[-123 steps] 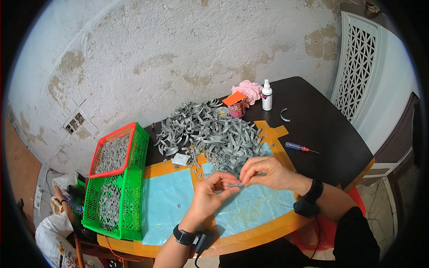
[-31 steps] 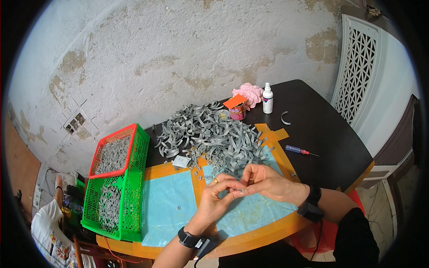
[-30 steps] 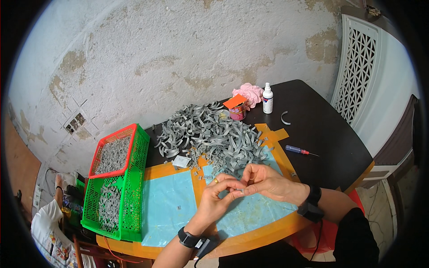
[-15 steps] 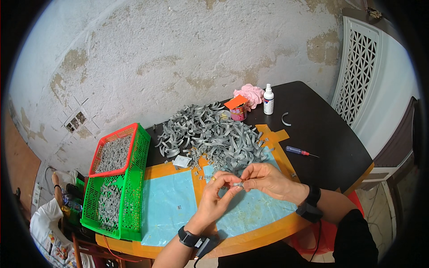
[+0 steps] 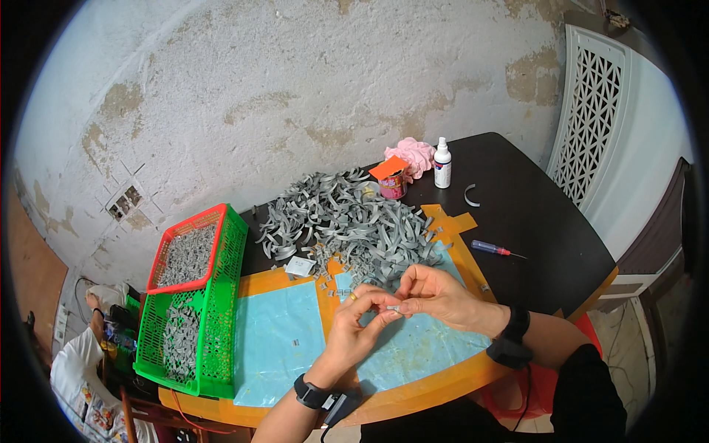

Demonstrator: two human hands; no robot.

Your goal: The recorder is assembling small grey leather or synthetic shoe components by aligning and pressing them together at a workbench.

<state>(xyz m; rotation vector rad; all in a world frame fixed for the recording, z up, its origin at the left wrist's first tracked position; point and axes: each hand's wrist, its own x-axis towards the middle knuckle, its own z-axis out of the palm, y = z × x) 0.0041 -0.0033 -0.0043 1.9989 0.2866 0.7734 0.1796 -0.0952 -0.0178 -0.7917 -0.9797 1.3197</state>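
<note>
My left hand (image 5: 360, 323) and my right hand (image 5: 445, 301) meet over the blue sheet, each with thumb and fingers pinched together. Between their fingertips sits a small grey piece (image 5: 394, 308), mostly covered by the fingers, so its exact shape is hard to make out. Just beyond my hands spreads a big heap of curved grey strips (image 5: 354, 214), with tiny grey clip-like pieces (image 5: 325, 258) scattered along its near edge. One more little grey piece (image 5: 295, 342) lies alone on the blue sheet (image 5: 277, 351).
At the left, a green basket (image 5: 240, 244) and a red basket (image 5: 219, 244) hold small grey pieces. Behind the heap stand a tin (image 5: 394, 187), a pink cloth (image 5: 413, 155) and a white bottle (image 5: 442, 166). A screwdriver (image 5: 493, 249) lies right. Another person (image 5: 81, 362) is at far left.
The fingertips have shifted slightly around the small grey piece, which is turned a little between them. Both hands stay in nearly the same place.
</note>
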